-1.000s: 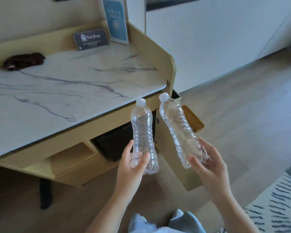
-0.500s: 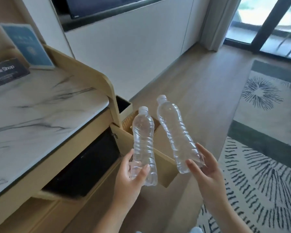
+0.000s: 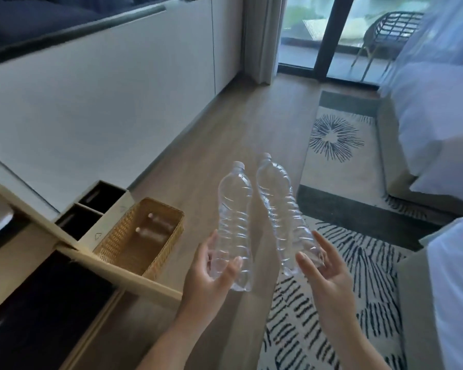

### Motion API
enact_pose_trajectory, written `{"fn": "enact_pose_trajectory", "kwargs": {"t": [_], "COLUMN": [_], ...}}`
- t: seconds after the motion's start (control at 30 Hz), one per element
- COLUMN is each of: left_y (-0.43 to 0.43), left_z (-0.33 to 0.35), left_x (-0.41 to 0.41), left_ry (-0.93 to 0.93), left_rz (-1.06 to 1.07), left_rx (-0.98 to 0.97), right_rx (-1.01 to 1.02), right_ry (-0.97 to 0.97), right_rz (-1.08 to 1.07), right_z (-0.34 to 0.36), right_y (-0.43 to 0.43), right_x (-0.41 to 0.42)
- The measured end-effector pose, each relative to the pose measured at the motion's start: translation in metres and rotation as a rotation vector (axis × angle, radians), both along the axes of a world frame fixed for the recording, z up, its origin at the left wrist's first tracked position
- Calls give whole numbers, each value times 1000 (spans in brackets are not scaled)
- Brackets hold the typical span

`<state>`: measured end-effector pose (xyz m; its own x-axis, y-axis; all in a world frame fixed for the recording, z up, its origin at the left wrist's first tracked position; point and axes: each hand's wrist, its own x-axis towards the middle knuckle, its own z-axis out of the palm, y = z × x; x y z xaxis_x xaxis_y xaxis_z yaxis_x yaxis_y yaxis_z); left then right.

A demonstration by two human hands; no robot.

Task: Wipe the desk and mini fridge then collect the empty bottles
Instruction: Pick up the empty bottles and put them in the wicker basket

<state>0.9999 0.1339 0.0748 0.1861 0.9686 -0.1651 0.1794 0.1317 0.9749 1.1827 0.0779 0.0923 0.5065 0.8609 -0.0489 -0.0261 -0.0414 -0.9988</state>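
Two clear, capped bottles are up in the air over the wooden floor (image 3: 198,145), one in each hand. The left bottle (image 3: 234,217) stands nearly upright; the left hand (image 3: 207,273) has its grip wrapped around the base, thumb on the near side and fingers behind. The right bottle (image 3: 281,209) leans with its cap toward the left one, bodies close but whether they touch I cannot tell. The right hand (image 3: 324,271) cups its base in a looser grip, fingers spread rather than curled tight. Holding by the bases likely keeps both necks free and the pair easy to carry — they look empty, so little force is needed.

Just left of the hands a wicker basket (image 3: 142,236) sits on the floor against the end of the surface (image 3: 134,276), with two more bottles (image 3: 155,228) lying in it — probably the collecting place. Nothing stands between hands and basket. A patterned rug (image 3: 345,145) lies to the right, a bed (image 3: 433,108) beyond it.
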Motion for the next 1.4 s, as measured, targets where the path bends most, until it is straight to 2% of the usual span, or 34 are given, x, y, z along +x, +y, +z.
{"fn": "enact_pose_trajectory", "kwargs": {"t": [0.1,0.33,0.67,0.93,1.17,1.4], "left_y": [8,44,183,317,366,422], "left_z": [6,-2,-21,-4,-14,-16], "left_x": [51,106,137,136,131,146], "left_ry": [82,46,-51,-125,-182,-188], "left_rz": [-40,-15,21,138,299,526], "left_rx": [61,9,-41,-8,-50,-48], "right_rx": [0,-42,-57,-81,-82,-103], "right_ry": [18,84,84,20,32,3], "right_rz": [-35,-108,-143,12,141,385], "right_z": [0,-14,-21,0,-3,-16], "right_y": [1,29,159,305,394,499], "right_x": [44,101,145,149,144,160]}}
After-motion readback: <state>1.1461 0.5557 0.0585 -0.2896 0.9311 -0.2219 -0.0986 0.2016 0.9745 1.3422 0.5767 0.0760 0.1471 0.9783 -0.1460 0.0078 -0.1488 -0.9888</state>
